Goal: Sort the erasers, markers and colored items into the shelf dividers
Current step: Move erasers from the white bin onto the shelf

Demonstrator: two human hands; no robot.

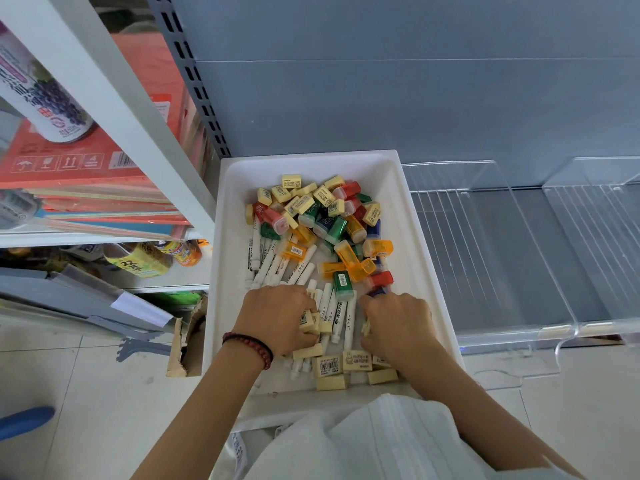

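Observation:
A white tray point(405, 216) holds a mixed heap: cream erasers point(356, 361), white markers point(268, 263) and coloured plastic items point(349, 256) in red, green, orange and blue. Both my hands reach into the tray's near half. My left hand point(277, 317), with a red bead bracelet at the wrist, curls its fingers round several cream erasers. My right hand point(398, 323) is curled over the pile and grips a cream eraser, with a blue item at its fingertips. Clear shelf dividers point(512, 244) stand to the right of the tray.
The grey shelf back wall point(381, 81) rises behind the tray. To the left, a white rack point(114, 109) carries red boxes, a grape drink can, paper stacks and bottles. A torn cardboard box point(187, 337) stands on the tiled floor beside the tray.

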